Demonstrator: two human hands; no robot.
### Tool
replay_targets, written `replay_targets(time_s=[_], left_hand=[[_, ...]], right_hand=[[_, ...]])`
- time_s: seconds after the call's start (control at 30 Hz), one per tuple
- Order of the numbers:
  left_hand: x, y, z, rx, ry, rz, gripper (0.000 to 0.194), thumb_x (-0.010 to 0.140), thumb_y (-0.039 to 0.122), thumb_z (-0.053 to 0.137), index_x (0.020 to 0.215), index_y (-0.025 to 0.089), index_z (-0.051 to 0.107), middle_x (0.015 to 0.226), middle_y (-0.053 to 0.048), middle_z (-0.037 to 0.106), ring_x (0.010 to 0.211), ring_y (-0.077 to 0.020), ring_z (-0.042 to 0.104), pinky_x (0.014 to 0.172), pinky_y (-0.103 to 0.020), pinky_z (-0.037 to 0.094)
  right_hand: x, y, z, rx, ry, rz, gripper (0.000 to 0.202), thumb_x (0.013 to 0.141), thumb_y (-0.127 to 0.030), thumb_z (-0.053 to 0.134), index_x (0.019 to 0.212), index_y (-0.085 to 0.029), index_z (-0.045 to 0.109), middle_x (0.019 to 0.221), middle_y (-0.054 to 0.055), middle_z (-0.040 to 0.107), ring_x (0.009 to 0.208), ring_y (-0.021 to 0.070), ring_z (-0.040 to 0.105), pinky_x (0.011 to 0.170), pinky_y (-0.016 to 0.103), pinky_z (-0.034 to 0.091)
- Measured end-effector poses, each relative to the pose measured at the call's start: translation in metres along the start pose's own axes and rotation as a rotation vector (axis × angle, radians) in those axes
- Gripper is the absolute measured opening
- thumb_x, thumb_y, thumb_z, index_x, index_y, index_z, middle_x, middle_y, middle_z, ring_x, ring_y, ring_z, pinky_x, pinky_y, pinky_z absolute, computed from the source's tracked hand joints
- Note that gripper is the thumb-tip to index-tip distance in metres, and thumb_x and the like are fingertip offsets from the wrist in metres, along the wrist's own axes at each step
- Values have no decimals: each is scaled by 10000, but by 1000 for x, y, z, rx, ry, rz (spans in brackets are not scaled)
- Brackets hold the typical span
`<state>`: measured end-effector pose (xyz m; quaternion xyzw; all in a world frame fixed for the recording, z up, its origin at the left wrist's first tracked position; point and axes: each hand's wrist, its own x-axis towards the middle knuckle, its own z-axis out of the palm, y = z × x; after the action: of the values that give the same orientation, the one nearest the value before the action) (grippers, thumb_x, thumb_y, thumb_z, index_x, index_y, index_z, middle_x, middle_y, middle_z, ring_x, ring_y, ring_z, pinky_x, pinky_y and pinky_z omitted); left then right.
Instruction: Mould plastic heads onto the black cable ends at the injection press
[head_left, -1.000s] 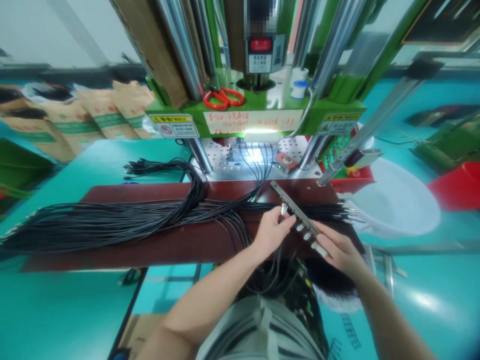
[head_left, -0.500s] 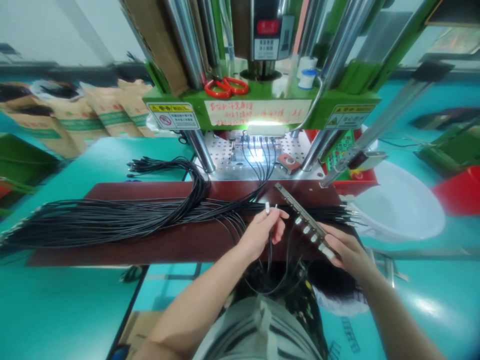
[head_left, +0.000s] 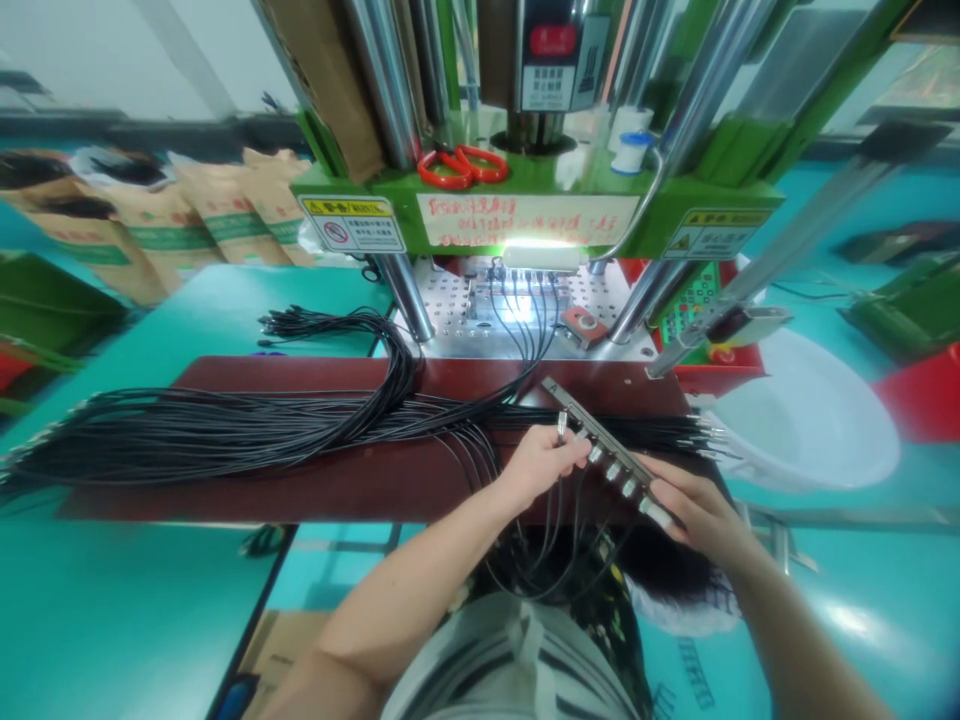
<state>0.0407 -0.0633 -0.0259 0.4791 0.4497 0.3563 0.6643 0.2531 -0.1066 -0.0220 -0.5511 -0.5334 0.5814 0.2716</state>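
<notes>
A long metal bar fixture [head_left: 609,440] with several silver connectors along its lower edge slants down to the right. My right hand [head_left: 694,505] is closed around its lower end. Beside its upper half, my left hand [head_left: 541,462] pinches black cables with silver plug ends; one cable plug [head_left: 562,428] sticks up above the fingers. My left fingertips are at the row of connectors, and whether they touch it I cannot tell. Thin black cables loop down below my hands toward my lap. Behind my left hand a thick bundle of black cables [head_left: 247,435] lies across the dark red board [head_left: 420,490].
A green press [head_left: 525,195] stands ahead with a lit perforated metal bed [head_left: 442,305], where several cables run in. Red scissors [head_left: 461,167] and a spool [head_left: 632,150] rest on its crossbar. To the right are a white basin [head_left: 817,420] and a red bin [head_left: 720,380]. Paper sacks [head_left: 217,215] stand at left.
My left hand has moved right, up to the connector row on the bar fixture. The right hand keeps its hold on the bar. The view has shifted slightly.
</notes>
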Motion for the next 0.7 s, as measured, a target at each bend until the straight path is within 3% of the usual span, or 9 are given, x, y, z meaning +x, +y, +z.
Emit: replay_targets(time_s=[0.1,0.2,0.3,0.37,0.43,0.5,0.57,0.63,0.7], left_hand=[[2,-3,0,3,7,15,328,715,413,564,530,148,507,404,63,361,398,-50,309,438,-198,227],[4,-8,1,39,33,33,315,723,398,551,535,151,499,398,74,327,393,-50,294,441,-198,237],[4,-10,-1,108,20,75,314,748,393,527,547,154,497,406,70,342,410,-58,326,462,-200,276],[0,-8,-5,169,-19,128,326,780,400,495,566,154,503,444,51,414,443,-69,384,496,-204,322],[-5,-3,-10,172,2,197,316,804,409,472,634,150,536,581,12,534,552,-89,481,563,-210,379],[-11,2,-15,31,123,246,302,819,427,456,743,152,556,706,-13,583,670,-109,543,622,-218,417],[-15,6,-18,-204,216,210,315,826,467,433,811,164,516,590,21,528,566,-100,535,553,-214,420],[-16,7,-17,-380,163,96,355,824,539,389,798,189,442,405,97,349,331,-67,369,397,-183,326],[-15,6,-14,-403,53,-22,389,805,593,372,755,208,383,343,135,220,248,-44,188,321,-161,198]], right_hand=[[0,-5,1,-61,3,-30,491,817,-435,506,1250,-205,528,791,65,661,407,70,419,327,183,323],[1,-11,4,-136,21,-102,454,801,-414,532,1210,-222,574,963,80,671,641,176,601,482,254,487],[0,-15,5,-149,37,-157,421,791,-403,552,1167,-220,609,1103,70,636,962,260,587,730,329,521],[-2,-14,6,-101,41,-151,407,797,-402,548,1155,-222,616,1145,66,617,1036,260,557,792,335,504],[-3,-12,7,-19,55,-115,404,800,-401,549,1157,-224,612,1137,70,620,979,232,585,740,299,517],[-3,-9,7,46,80,-64,432,797,-411,552,1177,-210,595,1014,84,659,762,173,621,560,233,508],[-3,-6,6,67,96,-14,486,796,-430,547,1215,-184,561,809,73,660,497,98,522,367,177,387],[-2,-4,4,55,75,8,523,798,-446,536,1241,-166,534,683,48,612,402,61,396,311,163,284],[-2,-3,2,40,40,18,529,797,-456,534,1240,-167,533,699,53,606,410,55,367,316,161,268]])
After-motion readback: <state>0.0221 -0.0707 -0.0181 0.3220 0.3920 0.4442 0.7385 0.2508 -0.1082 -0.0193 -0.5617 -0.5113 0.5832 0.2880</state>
